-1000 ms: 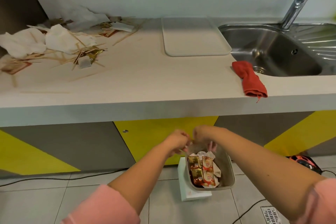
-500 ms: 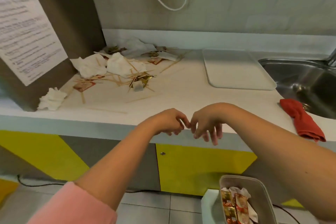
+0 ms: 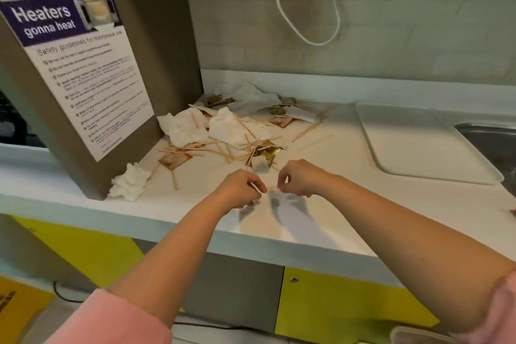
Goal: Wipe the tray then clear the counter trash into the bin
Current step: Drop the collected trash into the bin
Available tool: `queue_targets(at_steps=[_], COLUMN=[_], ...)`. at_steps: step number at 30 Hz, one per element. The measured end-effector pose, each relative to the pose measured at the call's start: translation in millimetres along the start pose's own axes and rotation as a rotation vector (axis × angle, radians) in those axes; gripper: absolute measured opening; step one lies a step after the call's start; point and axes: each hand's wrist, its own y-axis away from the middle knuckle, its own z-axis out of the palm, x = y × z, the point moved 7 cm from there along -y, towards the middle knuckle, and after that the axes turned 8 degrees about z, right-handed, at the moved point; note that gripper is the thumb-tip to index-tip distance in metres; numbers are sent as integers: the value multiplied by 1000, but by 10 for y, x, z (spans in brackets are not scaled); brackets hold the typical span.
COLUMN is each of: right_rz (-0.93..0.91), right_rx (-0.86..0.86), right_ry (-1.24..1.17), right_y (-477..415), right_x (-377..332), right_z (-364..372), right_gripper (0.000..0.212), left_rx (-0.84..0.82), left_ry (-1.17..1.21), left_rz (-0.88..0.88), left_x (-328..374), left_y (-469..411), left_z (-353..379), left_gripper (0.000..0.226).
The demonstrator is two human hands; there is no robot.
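The left hand [image 3: 241, 190] has its grip nearly closed, thumb and forefinger pinched on what looks like a thin wooden stick [image 3: 258, 187] just above the surface [image 3: 321, 220]. The right hand [image 3: 298, 180] hangs close beside it with fingers curled downward, and I cannot tell whether its grip has the other end of that stick or nothing at all.

The likely trouble is the stick itself. It is slim and light, so a pinch at one tip could let it swivel and drop to the floor on the way to the bin [image 3: 413, 336] (only a rim of it shows at the near right edge, below the surface). A careless sweep of either forearm could also push litter rightward onto the tray [image 3: 418, 145].

The rest of the trash lies just beyond the grip. A small white packet [image 3: 261, 166] and a gold sachet [image 3: 268, 151] sit just far of the fingers. Loose sticks and a red sachet [image 3: 174, 160] spread to the far left. Napkins [image 3: 183, 128] are heaped against the brown panel [image 3: 156, 36], and one crumpled napkin [image 3: 129, 183] sits alone at the near left. The tray lies well apart to the right, beside the sink [image 3: 491, 134].
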Motion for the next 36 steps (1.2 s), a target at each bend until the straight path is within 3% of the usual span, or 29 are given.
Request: queue_targets(at_steps=[13,21,24,30,36], right_rz=[146,315,341,302,286], right_rx=[278,298,267,257,215], right_ry=[-228,-168,-74,-94,-91], right_y=[-752,-1052,-1094,-1091,-1043], right_x=[-226,-289,-309,-253,-154], right_z=[-85,31,90,69,29], right_gripper=[23,77,85,58,45], left_rx=[215,313,313,144,130], left_ry=[-15,-197,-327,-567,-544], left_rz=[-29,21,58,230,236], left_x=[-543,-716,-720,-777,-806], left_y=[-618,-1016,-1136,-1295,-1319], left_z=[-645,-895,-921,-835,-829], left_gripper=[24,22,37,55,27])
